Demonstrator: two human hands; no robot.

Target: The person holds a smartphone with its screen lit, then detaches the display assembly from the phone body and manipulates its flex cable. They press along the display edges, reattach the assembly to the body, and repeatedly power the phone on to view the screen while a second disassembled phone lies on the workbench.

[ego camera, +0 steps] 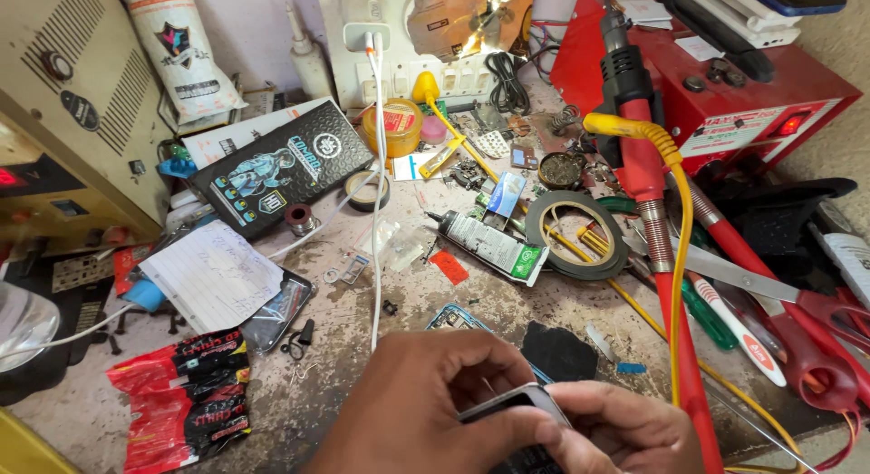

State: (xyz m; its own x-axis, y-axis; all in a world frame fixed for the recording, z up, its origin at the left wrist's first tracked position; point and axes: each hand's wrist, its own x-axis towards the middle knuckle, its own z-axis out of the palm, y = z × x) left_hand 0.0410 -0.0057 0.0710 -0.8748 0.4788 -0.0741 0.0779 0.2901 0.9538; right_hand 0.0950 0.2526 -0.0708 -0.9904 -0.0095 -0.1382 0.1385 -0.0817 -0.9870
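Observation:
At the bottom middle of the head view both my hands close around a small dark phone [513,411] with a silver edge. My left hand [426,411] wraps it from the left, thumb on its lower edge. My right hand [625,430] pinches its right end. Most of the phone is hidden by my fingers. A white charging cable [377,211] runs from the wall charger down the bench to just above my left hand. A blue phone frame [450,318] lies on the bench right behind my hands, beside a black pad [558,352].
A red hot-air tool [645,166] with a yellow cord crosses the right side. A tape roll [575,234], glue tube [494,246], scissors [770,288], black box [283,166], notepad [213,275], red packet [186,397] and small parts litter the bench. Beige and red machines flank it.

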